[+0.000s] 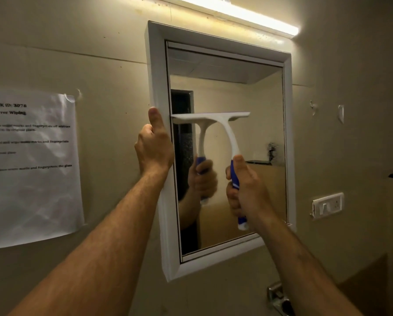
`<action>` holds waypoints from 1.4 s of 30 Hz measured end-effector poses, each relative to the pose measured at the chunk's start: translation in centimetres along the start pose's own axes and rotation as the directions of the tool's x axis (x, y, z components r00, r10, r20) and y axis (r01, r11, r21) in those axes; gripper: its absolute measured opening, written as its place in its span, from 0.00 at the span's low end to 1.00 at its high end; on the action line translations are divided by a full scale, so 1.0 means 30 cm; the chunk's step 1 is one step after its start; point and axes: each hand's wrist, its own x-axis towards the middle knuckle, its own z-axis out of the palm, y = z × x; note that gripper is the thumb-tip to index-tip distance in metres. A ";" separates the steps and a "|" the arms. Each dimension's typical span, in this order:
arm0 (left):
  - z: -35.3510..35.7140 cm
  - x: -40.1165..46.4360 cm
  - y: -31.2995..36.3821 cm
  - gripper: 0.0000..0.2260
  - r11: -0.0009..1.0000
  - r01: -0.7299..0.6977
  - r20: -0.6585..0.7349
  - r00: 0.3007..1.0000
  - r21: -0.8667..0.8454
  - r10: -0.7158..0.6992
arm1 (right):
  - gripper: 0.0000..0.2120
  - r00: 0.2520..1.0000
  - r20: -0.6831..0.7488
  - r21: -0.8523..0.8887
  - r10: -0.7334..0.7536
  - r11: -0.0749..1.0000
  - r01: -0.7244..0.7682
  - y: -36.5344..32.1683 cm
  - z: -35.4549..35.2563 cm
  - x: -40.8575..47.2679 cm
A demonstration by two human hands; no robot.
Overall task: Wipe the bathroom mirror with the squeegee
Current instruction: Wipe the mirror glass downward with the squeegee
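The squeegee (pixel 216 131) was gripped by the right hand (pixel 248 190) at frame centre, blade horizontal against the mirror (pixel 248 99), handle pointing down; the frame (pixel 159 87) was gripped by the left hand (pixel 154 144)

mirror (pixel 248 99): rectangular, white frame, wall-mounted, glass reflecting room | squeegee (pixel 218 124): white head, blue-and-white handle, upright, blade level against glass at mid-height, reaching the left frame edge

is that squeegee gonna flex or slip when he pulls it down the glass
The squeegee looks like moulded plastic, so probably stiff and light; only the blade edge should flex. The right hand wraps its blue grip, likely limiting slip. The left hand steadies the mirror frame.
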 end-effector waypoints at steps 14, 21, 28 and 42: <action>0.002 -0.012 0.005 0.26 1.000 -0.002 0.028 1.000 0.022 0.002 | 0.22 1.000 -0.012 0.006 0.005 1.000 -0.005 0.053 -0.002 -0.054; 0.012 -0.027 -0.005 0.26 1.000 0.004 0.044 0.999 0.018 -0.005 | 0.24 0.999 0.011 0.059 0.039 0.997 -0.040 0.106 -0.018 -0.092; 0.001 -0.006 -0.003 0.28 0.999 -0.013 0.023 1.000 0.031 0.013 | 0.26 0.998 0.017 0.083 0.066 0.994 -0.067 0.179 0.000 -0.150; 0.006 -0.023 -0.015 0.29 1.000 -0.002 0.030 1.000 0.015 0.002 | 0.24 0.988 0.008 0.119 0.153 0.981 -0.152 0.243 -0.015 -0.226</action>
